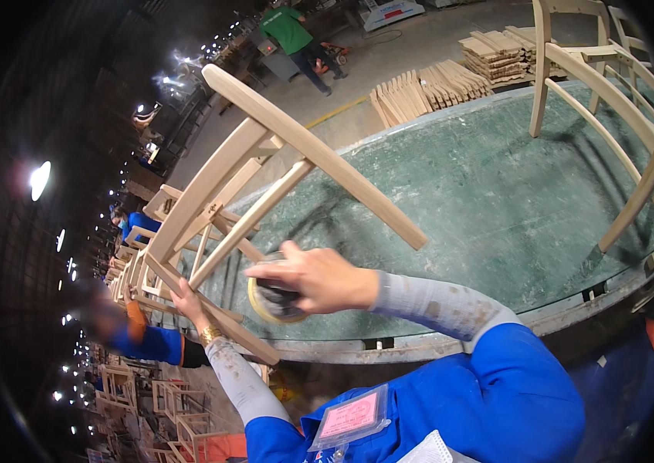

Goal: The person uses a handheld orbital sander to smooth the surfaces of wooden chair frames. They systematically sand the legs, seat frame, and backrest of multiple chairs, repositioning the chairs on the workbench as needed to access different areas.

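A pale wooden chair frame point(342, 174) lies tipped over on the green worktable point(450, 177), its legs and rails pointing in several directions. My left hand point(190, 303), with a gold band at the wrist, is wrapped round one of its lower members at the table's near left edge. In my right hand point(331, 279) is a round hand sander point(274, 297) with a dark body and a yellowish disc rim. The sander is just right of my left hand, close to the frame; blur hides whether it touches the wood. Grey sleeves cover both my forearms.
Another wooden chair point(605, 81) stands on the table's far right. Stacked wooden slats point(431, 91) lie beyond the far edge. A co-worker in blue and orange point(149, 339) is close on my left, beside a row of chair frames. Someone in a green shirt point(288, 32) stands farther back.
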The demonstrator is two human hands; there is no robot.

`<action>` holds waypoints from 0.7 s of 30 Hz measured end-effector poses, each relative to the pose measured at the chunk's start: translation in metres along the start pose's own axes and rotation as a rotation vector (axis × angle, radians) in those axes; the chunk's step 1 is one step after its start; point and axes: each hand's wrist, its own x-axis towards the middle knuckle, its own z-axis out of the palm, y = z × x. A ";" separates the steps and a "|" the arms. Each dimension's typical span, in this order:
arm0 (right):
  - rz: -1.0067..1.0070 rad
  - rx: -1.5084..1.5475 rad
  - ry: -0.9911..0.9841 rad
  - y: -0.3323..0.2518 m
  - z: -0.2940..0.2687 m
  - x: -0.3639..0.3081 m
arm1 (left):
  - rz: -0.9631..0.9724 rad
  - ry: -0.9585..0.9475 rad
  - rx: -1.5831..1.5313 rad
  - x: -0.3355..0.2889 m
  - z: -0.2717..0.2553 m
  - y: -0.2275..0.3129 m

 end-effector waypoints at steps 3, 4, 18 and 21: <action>0.079 -0.053 0.122 0.023 -0.003 -0.051 | -0.027 0.004 0.079 0.005 0.014 0.006; 0.141 -0.078 0.165 0.022 -0.010 -0.068 | -0.014 0.002 0.076 0.007 0.009 0.002; 0.552 -0.270 0.523 0.058 -0.028 -0.163 | -0.086 -0.054 0.096 0.031 0.015 -0.020; 0.467 -0.308 0.548 0.082 -0.023 -0.123 | -0.133 -0.102 0.019 0.031 0.023 -0.010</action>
